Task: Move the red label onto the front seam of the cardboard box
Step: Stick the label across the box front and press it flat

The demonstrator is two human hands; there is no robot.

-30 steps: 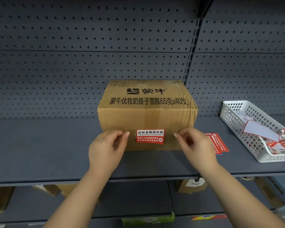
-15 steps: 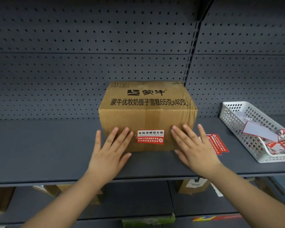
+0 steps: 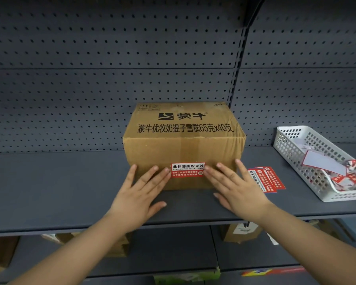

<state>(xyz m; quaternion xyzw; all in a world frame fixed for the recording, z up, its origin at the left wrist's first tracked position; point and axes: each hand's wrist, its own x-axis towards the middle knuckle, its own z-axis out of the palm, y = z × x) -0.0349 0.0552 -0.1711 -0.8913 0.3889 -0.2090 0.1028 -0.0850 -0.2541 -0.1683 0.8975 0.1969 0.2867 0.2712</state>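
Head view: red label (image 3: 187, 170) sits on the front face of the cardboard box (image 3: 183, 145), flanked by two flat hands.

Both hands lie open with fingers spread and hold nothing. The left hand (image 3: 141, 192) presses its fingertips against the box front just left of the label, the right hand (image 3: 233, 187) does the same just to its right, so the sticker is probably being smoothed down while the box is steadied on the shelf (image 3: 56, 182). The label lies across the strip of brown tape running down the middle of the front face, which looks like the seam, so the placing appears done. More red label sheets (image 3: 267, 178) rest on the shelf beside the box, near a white basket (image 3: 325, 161) of scraps.
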